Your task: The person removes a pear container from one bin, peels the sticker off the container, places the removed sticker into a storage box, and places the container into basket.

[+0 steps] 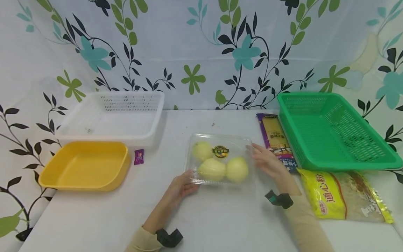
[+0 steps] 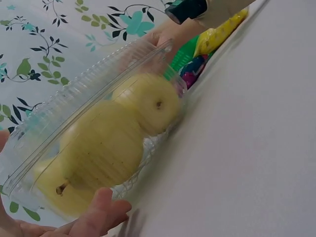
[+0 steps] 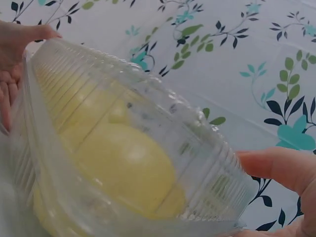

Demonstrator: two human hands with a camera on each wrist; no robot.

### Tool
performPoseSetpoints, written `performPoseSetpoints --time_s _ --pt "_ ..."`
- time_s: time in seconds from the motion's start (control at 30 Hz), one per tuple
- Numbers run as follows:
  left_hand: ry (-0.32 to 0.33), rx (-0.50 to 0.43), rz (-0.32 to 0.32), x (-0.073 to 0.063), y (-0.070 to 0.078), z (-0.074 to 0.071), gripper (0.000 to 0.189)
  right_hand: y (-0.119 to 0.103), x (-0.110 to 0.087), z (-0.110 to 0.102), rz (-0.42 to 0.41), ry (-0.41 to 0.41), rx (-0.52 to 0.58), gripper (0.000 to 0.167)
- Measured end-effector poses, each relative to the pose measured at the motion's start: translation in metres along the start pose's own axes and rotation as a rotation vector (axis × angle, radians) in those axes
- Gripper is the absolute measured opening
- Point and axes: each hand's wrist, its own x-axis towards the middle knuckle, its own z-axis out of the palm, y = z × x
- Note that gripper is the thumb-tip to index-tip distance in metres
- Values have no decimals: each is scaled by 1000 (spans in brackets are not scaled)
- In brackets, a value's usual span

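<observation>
A clear plastic fruit box (image 1: 220, 159) with a lid and a dark gold-lettered sticker is held between both hands over the middle of the table. Inside lie yellow pears (image 2: 103, 143), three of them visible from above. My left hand (image 1: 180, 187) grips the box's near left corner, and its fingers (image 2: 101, 212) reach beneath the edge in the left wrist view. On the opposite short side, my right hand (image 1: 267, 161) holds the box, its thumb (image 3: 271, 165) against the ribbed wall in the right wrist view.
White basket (image 1: 154, 122) and yellow basin (image 1: 85, 185) stand left, a small purple packet (image 1: 139, 156) beside them. At right are a green basket (image 1: 349, 166), a purple-edged pasta packet (image 1: 275, 134) and a yellow pasta bag (image 1: 330, 199). A patterned cloth (image 1: 207, 45) hangs behind.
</observation>
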Motion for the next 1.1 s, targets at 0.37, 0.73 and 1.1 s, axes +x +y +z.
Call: performPoseSetpoints --time_s 0.37,0.73,1.1 --pt "-74 219 -89 0 6 -8 66 7 -3 0 -5 101 -166 57" --pt "-190 278 -71 3 14 -14 66 -25 -4 42 -274 319 -781 44" --pt "-152 269 -112 0 2 -16 71 -9 5 103 -368 227 -729 35"
